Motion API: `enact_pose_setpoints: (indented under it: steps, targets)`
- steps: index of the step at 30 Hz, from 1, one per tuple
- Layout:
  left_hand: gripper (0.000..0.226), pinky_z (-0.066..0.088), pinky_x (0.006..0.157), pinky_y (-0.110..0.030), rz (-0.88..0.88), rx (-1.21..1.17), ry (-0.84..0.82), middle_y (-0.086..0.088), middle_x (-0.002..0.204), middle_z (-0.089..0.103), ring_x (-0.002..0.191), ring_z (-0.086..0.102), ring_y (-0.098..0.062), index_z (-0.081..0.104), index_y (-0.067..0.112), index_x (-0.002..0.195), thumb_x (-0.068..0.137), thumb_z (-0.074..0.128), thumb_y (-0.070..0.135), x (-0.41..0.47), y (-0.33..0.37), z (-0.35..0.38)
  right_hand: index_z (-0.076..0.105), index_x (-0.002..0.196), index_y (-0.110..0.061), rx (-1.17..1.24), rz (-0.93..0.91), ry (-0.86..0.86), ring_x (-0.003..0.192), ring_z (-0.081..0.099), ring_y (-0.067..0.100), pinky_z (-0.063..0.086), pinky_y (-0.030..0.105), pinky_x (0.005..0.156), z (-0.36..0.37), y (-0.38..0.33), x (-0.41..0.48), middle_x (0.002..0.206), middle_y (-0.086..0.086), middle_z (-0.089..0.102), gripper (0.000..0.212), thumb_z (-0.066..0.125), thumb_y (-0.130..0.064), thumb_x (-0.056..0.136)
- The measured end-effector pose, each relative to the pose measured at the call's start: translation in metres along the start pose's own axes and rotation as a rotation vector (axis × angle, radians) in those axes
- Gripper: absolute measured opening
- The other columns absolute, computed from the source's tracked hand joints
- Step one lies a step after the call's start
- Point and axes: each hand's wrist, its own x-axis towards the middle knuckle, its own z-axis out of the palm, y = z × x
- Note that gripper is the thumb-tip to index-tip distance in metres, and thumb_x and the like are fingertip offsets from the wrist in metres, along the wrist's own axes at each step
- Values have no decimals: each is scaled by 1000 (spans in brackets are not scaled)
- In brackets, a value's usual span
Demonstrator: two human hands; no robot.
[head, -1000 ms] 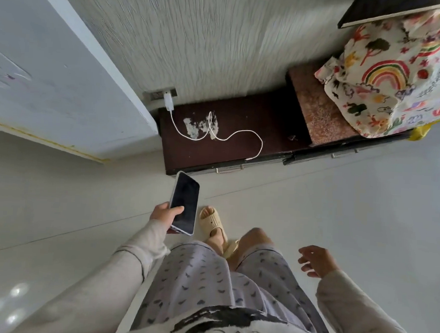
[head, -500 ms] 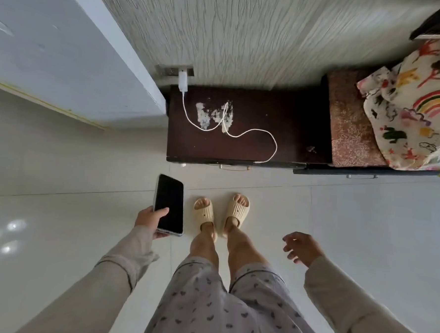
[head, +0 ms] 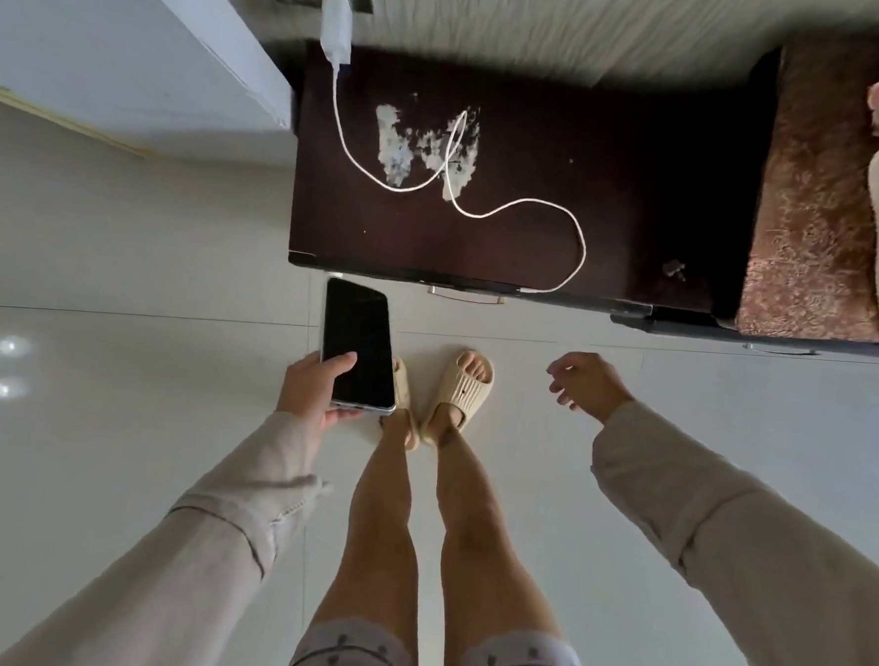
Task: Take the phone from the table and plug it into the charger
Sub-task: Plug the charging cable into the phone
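Two hands in view: left hand [head: 315, 394] grips the slim black glass-faced phone [head: 358, 351] by its lower edge, just short of the dark wooden cabinet [head: 644, 155]; right hand [head: 586, 385] empty, fingers loosely spread. Phone likely rigid, light, slippery, breakable. White charging cable [head: 581, 249] on cabinet: limp; pinch its plug. No legible writing.

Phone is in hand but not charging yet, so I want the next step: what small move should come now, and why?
Probably reach the empty right hand to the cable plug end at the cabinet's front edge. The left hand already holds the phone, and the charger sits in the wall socket.
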Motion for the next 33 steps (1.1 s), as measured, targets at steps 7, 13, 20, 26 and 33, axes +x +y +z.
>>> enact_pose_setpoints:
  steps: [7, 13, 20, 26, 33]
  targets:
    - [6, 53, 61, -30, -1, -45, -38, -9, 87, 59, 79, 60, -22, 54, 17, 83, 88, 55, 14, 68, -6, 32, 62, 113, 2, -187, -147, 234, 88, 56, 26, 50, 37, 88, 23, -14, 106, 94, 15, 59, 32, 44, -2, 87]
    - [7, 53, 60, -29, 8, 29, -68, -7, 88, 63, 82, 63, -22, 57, 21, 82, 88, 55, 16, 114, -13, 33, 65, 113, -10, -437, -303, 431, 107, 60, 37, 48, 40, 88, 41, -16, 158, 119, 15, 63, 29, 52, -10, 87]
    - [6, 56, 52, -27, -3, 46, -47, -7, 85, 62, 77, 63, -21, 55, 19, 82, 87, 56, 16, 138, 0, 22, 70, 94, 1, -593, -436, 597, 90, 62, 38, 48, 39, 73, 55, -9, 172, 101, 21, 65, 23, 50, 1, 85]
    - [7, 54, 58, -29, 13, -6, -33, -7, 88, 60, 80, 61, -22, 54, 19, 81, 87, 55, 16, 122, 21, 13, 69, 91, -4, -657, -463, 541, 101, 56, 33, 24, 30, 84, 51, -16, 153, 96, 17, 70, 16, 56, 0, 83]
    - [12, 54, 68, -34, -66, -238, -40, -16, 103, 56, 91, 60, -29, 52, 11, 99, 88, 55, 15, 72, 43, 16, 65, 95, 0, -97, -462, 284, 74, 60, 16, 47, 23, 69, 45, -62, 55, 85, 12, 70, 15, 57, -8, 86]
